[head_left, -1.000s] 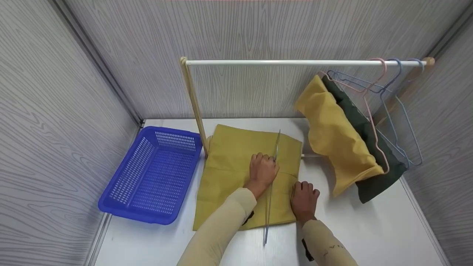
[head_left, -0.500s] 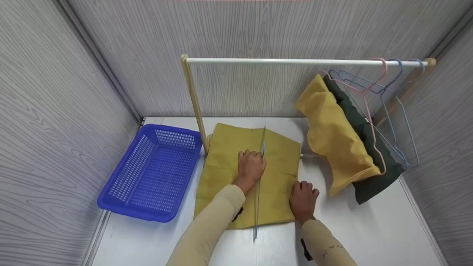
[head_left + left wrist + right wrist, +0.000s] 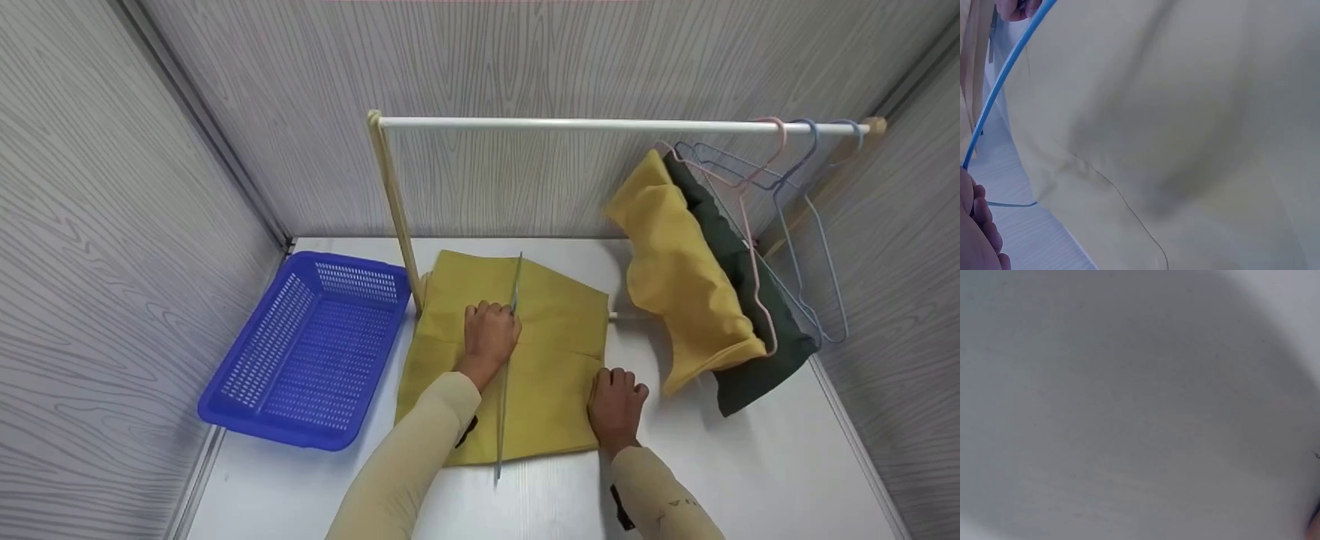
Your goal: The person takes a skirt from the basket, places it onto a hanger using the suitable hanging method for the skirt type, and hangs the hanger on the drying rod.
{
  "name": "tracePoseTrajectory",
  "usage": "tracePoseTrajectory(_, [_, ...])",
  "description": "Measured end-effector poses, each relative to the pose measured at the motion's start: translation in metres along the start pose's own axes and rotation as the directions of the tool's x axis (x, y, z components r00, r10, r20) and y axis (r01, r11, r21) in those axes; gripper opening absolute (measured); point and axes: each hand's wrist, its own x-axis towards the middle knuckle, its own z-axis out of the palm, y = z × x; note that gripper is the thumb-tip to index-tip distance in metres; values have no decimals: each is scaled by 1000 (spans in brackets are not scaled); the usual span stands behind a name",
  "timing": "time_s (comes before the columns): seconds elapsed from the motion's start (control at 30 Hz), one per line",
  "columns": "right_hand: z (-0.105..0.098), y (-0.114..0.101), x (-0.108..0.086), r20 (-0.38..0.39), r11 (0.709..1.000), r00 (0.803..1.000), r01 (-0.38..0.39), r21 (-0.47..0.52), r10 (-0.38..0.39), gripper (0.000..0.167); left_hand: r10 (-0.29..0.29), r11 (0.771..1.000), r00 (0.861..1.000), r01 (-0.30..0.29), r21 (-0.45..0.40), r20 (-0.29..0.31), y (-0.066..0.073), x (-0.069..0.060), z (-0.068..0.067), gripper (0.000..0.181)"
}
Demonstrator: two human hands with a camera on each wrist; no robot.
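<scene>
My left hand (image 3: 490, 335) grips a blue wire hanger (image 3: 502, 420) at its upper part. The hanger stands nearly edge-on above a mustard-yellow cloth (image 3: 555, 322) spread flat on the table. Its far tip reaches toward the cloth's back edge and its near end extends past the front edge. My right hand (image 3: 618, 409) stays at the cloth's right edge with curled fingers, the thumb side on the fabric. In the left wrist view the blue wire of the hanger (image 3: 1008, 67) crosses the upper left over the cloth (image 3: 1145, 129). The right wrist view shows mostly blurred pale surface.
Left of the cloth stands a blue perforated basket (image 3: 322, 360). Behind it rises a rack with a white rail (image 3: 562, 124) and a wooden post (image 3: 394, 210). At the rail's right end hang several wire hangers, with a yellow cloth (image 3: 675, 277) and a dark green cloth (image 3: 765, 360).
My left hand has moved leftward over the cloth with the hanger, from near its right part to about its middle. The right hand has stayed at the cloth's right edge.
</scene>
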Motion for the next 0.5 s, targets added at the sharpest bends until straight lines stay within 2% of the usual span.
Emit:
tracePoseTrajectory(0.13, [-1,-1,1,-1,1000,1000,-1,-7,1,14,-22,1000,1000,23,-13,15,-4,-1,1,25])
tracePoseTrajectory(0.3, [-4,-3,0,14,1000,1000,-15,1,15,16,-43,998,998,46,-42,56,0,-3,-2,26])
tracePoseTrajectory(0.5, [-8,-6,1,51,1000,999,-17,11,16,18,-60,995,985,73,-73,162,2,-5,-7,33])
